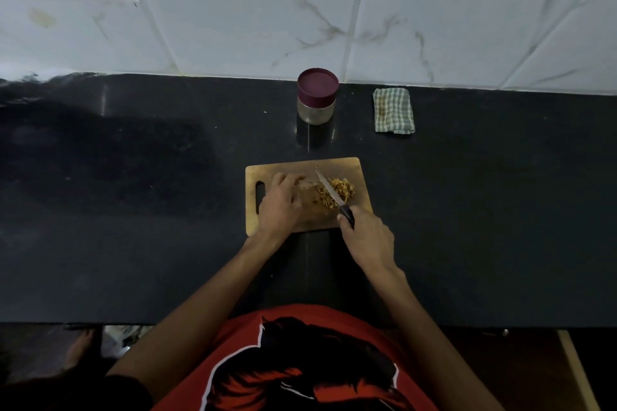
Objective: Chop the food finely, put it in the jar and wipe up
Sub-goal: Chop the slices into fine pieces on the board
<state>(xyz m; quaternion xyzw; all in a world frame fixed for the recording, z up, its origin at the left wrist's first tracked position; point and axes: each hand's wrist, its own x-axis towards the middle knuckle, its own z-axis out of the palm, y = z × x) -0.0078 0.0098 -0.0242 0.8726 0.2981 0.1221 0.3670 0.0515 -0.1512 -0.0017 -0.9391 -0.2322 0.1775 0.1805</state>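
A: A long black counter (pixel 133 210) runs under a wall of white marbled tiles (pixel 267 10). A wooden cutting board (pixel 337 164) lies near the front edge, in front of the person.

B: And the food?

A: A small heap of yellowish chopped food (pixel 344 188) sits on the right half of the board. The knife (pixel 329 192) lies slanted across it, tip pointing away toward the wall. The right hand (pixel 367 237) has its fingers curled round the dark handle.

B: The other hand?

A: The left hand (pixel 280 203) rests on the board just beside the heap. Its fingers look bent, knuckles toward the blade, but whether they pin any food is too small to tell.

B: So the chopping is under way. How should it go?

A: Probably by keeping those fingertips tucked back from the edge, rocking the blade through the pile and scraping stray bits back toward the middle. Some pieces look long, so more passes seem needed.

B: Is the jar ready?

A: No. The jar (pixel 315 110) stands beyond the board by the wall, its maroon lid (pixel 318 85) on. A folded checked cloth (pixel 394 110) lies to its right, well apart from the board.
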